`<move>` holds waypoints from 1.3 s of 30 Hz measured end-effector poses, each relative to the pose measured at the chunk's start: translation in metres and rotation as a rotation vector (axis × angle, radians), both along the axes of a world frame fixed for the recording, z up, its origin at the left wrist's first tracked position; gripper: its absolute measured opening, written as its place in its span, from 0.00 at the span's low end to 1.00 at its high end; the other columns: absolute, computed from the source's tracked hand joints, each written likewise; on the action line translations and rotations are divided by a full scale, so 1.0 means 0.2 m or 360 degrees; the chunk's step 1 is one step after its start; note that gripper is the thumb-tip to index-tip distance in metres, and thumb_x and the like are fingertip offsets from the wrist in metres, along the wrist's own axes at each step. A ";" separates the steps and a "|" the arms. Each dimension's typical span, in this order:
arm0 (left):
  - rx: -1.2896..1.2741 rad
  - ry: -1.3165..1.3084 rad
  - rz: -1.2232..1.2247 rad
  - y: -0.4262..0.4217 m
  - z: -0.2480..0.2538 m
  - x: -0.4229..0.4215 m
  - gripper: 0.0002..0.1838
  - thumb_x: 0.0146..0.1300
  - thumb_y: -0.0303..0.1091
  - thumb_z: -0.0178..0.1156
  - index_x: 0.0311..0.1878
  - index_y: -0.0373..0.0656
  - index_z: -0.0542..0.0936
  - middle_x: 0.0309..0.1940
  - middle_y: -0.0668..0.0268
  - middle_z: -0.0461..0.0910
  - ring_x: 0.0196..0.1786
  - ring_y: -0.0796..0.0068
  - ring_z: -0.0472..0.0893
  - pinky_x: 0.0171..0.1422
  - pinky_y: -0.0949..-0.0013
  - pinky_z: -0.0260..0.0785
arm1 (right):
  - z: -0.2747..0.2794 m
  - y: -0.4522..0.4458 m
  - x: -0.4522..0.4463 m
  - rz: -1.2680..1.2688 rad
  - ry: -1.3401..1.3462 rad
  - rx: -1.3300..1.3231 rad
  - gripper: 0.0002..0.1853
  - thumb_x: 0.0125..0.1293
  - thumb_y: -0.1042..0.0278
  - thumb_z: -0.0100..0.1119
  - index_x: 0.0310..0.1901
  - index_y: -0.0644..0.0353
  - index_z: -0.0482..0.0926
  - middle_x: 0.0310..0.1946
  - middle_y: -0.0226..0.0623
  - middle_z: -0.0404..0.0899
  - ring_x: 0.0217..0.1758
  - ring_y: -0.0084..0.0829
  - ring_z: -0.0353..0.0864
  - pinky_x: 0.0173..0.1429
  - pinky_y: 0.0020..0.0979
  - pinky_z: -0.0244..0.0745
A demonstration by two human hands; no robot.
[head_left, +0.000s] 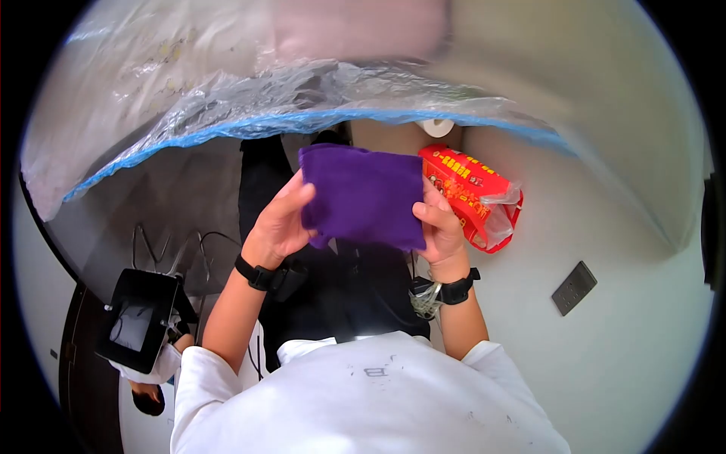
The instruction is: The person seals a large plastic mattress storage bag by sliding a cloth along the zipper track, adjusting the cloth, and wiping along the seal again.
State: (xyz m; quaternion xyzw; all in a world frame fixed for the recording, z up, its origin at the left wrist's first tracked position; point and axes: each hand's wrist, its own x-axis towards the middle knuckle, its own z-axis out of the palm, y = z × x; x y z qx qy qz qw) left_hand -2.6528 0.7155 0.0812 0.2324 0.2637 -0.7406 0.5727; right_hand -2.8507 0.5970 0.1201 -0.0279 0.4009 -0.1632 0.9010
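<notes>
A folded purple cloth is held up in front of my body, below the edge of the plastic-covered table. My left hand grips its left side, with the thumb against the near face and the other fingers mostly hidden behind it. On the right side my right hand holds the cloth, its thumb on the front near the edge. The cloth looks flat and roughly rectangular, with a small piece hanging at its lower left.
Plastic sheeting with a blue edge covers the table ahead. Beyond my right hand are a red bag and a white roll. A wall socket is at right. A dark-framed screen and another person are lower left.
</notes>
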 end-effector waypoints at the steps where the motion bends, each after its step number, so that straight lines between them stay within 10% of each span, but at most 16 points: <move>1: 0.0061 -0.0194 -0.0174 0.00 0.01 0.01 0.27 0.60 0.29 0.59 0.62 0.41 0.64 0.54 0.62 0.72 0.55 0.70 0.75 0.58 0.66 0.69 | -0.03 0.03 -0.01 -0.0005 -0.0001 0.0020 0.32 0.56 0.73 0.61 0.62 0.65 0.62 0.56 0.41 0.71 0.59 0.33 0.71 0.65 0.33 0.64; 12: -0.0192 -0.1246 -0.0914 0.06 -0.04 0.04 0.24 0.60 0.19 0.54 0.61 0.39 0.66 0.54 0.61 0.73 0.54 0.74 0.74 0.59 0.69 0.67 | -0.11 0.02 -0.07 0.0964 0.0651 -0.0360 0.21 0.62 0.80 0.53 0.58 0.65 0.67 0.52 0.39 0.74 0.53 0.26 0.75 0.58 0.27 0.70; 21: -0.0926 -0.1546 -0.0616 -0.03 0.04 0.08 0.08 0.53 0.16 0.55 0.34 0.39 0.78 0.55 0.50 0.73 0.57 0.57 0.74 0.59 0.66 0.65 | -0.05 -0.04 -0.07 0.0385 0.0363 -0.0799 0.06 0.63 0.73 0.54 0.40 0.62 0.75 0.61 0.44 0.65 0.49 0.27 0.75 0.54 0.26 0.70; 25: -0.0875 -0.1189 -0.0607 -0.09 0.18 0.07 0.08 0.56 0.28 0.56 0.37 0.38 0.80 0.62 0.47 0.65 0.63 0.53 0.68 0.62 0.63 0.62 | 0.05 -0.14 -0.10 0.0287 0.0099 -0.0523 0.15 0.66 0.56 0.47 0.36 0.62 0.73 0.63 0.47 0.62 0.55 0.30 0.71 0.58 0.31 0.65; 32: -0.0966 -0.1966 -0.0927 -0.21 0.21 0.03 0.29 0.50 0.16 0.55 0.60 0.39 0.67 0.57 0.54 0.71 0.59 0.62 0.73 0.62 0.69 0.63 | 0.24 -0.23 -0.07 0.0959 0.0697 -0.1691 0.20 0.51 0.77 0.64 0.46 0.60 0.71 0.62 0.45 0.63 0.63 0.32 0.62 0.63 0.32 0.60; 39: -0.0836 -0.1479 -0.0270 -0.51 0.32 0.09 0.33 0.51 0.17 0.58 0.63 0.38 0.62 0.52 0.52 0.73 0.54 0.68 0.74 0.60 0.68 0.64 | 0.18 -0.12 -0.04 0.0270 0.0957 -0.1584 0.20 0.50 0.84 0.64 0.43 0.60 0.68 0.51 0.40 0.69 0.53 0.29 0.70 0.60 0.30 0.65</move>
